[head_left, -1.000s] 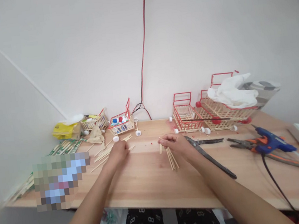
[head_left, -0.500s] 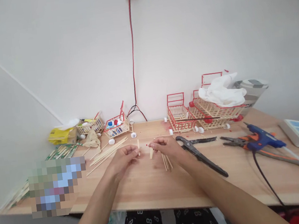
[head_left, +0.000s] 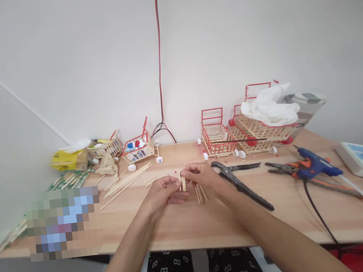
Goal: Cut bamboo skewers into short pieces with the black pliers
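My left hand (head_left: 165,192) and my right hand (head_left: 202,177) meet over the middle of the wooden table (head_left: 210,220). Between their fingertips both pinch a few short wooden sticks (head_left: 183,183), held upright. More short sticks (head_left: 201,193) lie on the table just under my right hand. A bundle of long sticks (head_left: 127,181) lies to the left of my left hand.
Black shears (head_left: 239,182) lie right of my right hand, then pliers (head_left: 281,168) and a blue glue gun (head_left: 316,165) with its cord. Small red and wooden carts (head_left: 216,138) stand along the wall, one with a white cloth (head_left: 268,106). A yellow box (head_left: 68,160) sits far left.
My left hand left the long sticks, picked up a short stick and came right to my right hand. Both hands now pinch the sticks together.
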`<state>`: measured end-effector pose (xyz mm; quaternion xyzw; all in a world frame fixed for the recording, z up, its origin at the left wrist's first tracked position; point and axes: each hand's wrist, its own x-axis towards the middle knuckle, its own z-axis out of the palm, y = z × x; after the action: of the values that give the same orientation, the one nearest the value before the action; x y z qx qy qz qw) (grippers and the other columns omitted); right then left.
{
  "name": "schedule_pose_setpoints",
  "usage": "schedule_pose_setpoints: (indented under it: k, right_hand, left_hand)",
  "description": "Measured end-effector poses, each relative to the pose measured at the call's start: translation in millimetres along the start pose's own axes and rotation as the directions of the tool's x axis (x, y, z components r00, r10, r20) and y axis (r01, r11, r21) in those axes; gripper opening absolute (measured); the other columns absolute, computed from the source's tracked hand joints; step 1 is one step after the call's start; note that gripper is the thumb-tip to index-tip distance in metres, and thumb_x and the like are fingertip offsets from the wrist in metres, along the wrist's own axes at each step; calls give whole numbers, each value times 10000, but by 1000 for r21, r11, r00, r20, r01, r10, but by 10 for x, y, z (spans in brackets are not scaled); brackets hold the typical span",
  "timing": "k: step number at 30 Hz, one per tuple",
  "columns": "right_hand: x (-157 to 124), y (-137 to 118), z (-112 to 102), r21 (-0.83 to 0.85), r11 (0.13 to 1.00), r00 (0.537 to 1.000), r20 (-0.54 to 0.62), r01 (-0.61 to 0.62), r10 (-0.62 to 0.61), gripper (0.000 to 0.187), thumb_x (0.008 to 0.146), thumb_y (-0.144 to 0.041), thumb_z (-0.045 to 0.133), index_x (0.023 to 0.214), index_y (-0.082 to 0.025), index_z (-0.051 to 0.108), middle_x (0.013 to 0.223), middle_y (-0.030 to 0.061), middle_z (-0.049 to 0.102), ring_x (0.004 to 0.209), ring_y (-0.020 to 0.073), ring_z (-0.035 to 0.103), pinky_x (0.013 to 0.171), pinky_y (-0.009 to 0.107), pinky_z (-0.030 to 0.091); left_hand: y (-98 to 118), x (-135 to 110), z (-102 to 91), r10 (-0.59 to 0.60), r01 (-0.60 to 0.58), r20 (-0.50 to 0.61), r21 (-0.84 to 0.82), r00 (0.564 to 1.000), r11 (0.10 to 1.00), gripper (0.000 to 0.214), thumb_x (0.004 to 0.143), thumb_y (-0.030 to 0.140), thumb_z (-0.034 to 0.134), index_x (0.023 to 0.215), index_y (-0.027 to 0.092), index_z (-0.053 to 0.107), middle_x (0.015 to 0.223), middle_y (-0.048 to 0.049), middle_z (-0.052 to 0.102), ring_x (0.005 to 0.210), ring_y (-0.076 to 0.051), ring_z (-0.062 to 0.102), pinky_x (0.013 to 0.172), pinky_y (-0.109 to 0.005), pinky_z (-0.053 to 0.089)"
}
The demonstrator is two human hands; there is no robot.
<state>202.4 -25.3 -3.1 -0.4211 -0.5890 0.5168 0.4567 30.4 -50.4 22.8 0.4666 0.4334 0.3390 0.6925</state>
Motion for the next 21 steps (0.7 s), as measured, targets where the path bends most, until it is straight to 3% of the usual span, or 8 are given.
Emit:
schedule_pose_setpoints:
  k: [5, 9, 12, 15, 18, 21]
  right_hand:
    - [1, 18, 18, 85, 995, 998, 36, -44, 41, 345, 670, -470, 680, 772, -142, 651, 637, -11, 607, 530, 94, 564, 550, 243, 490]
    - [2, 5, 2, -51, 999, 1000, -1, -16, 16, 324, 698, -465, 653, 738, -144, 650, 607, -9, 600, 510, 87, 533, 495, 212, 435]
    - [2, -5, -23, -45, 998, 999, -9, -33, 32, 326, 711, -469, 645, 723, -143, 637, 589, -11, 593, 507, 83, 517, 482, 203, 397]
    - [-11, -23, -28, 33, 996, 996, 13, -83, 83, 331, 714, -471, 650, 725, -141, 624, 595, -13, 586, 512, 73, 508, 489, 195, 384]
    - [-37, -51, -5, 105, 984, 988, 73, -145, 138, 324, 708, -460, 665, 737, -141, 616, 614, -10, 592, 523, 71, 516, 498, 190, 391]
    - [-61, -81, 16, 126, 979, 982, 122, -159, 144, 315, 718, -449, 662, 739, -140, 605, 622, -3, 600, 524, 74, 525, 503, 195, 410]
  left_hand:
    - [-26, 48, 14, 3, -3, -8, 2, 1000, 1000, 334, 640, 337, 760, 789, 141, 534, 729, -78, 702, 655, -206, 696, 584, -268, 544]
    - [-80, 91, 21, 13, -12, -48, 4, 999, 1000, 330, 625, 333, 767, 774, 128, 556, 707, -84, 702, 640, -209, 693, 597, -289, 549]
    - [-121, 52, 27, 56, -56, -1, -3, 998, 998, 307, 671, 341, 732, 832, 117, 597, 778, -101, 713, 701, -201, 691, 653, -296, 545]
    - [-156, -38, 33, 162, -165, 34, 109, 986, 980, 259, 710, 299, 699, 897, 128, 644, 817, -79, 716, 741, -177, 673, 679, -268, 523]
    - [-186, -116, 50, 292, -275, -10, 304, 957, 912, 115, 731, 245, 668, 772, 139, 686, 735, -41, 707, 701, -148, 642, 670, -227, 487]
    - [-211, -145, 73, 348, -304, -34, 413, 937, 858, 120, 751, 233, 639, 687, 150, 697, 695, -25, 704, 692, -148, 631, 675, -219, 472]
